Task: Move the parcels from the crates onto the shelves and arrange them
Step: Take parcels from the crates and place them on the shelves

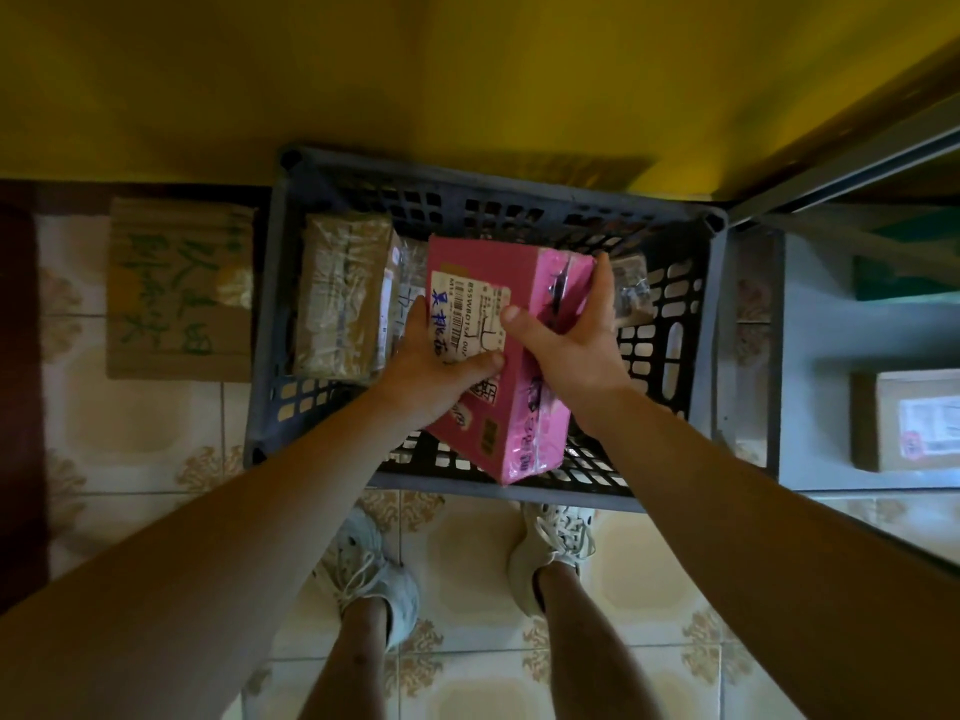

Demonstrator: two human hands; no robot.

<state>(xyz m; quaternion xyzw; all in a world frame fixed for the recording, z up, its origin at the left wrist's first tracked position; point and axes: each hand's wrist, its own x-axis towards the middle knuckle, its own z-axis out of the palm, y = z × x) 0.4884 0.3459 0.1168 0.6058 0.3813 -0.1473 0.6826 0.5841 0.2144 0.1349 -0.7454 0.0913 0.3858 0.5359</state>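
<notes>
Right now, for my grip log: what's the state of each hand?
Left hand: fingers grip the pink parcel.
Right hand: fingers grip the same pink parcel.

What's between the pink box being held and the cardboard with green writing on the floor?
In the head view, a brown tape-wrapped parcel lies in the crate left of the pink box, then the crate's left wall, then the cardboard.

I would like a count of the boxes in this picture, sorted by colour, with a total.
Pink: 1, the pink box.
Brown: 3, the taped box in the crate, the box with green writing on the floor, the shelf box.
Total: 4
Not counted: small parcels behind the pink box, too hidden.
</notes>
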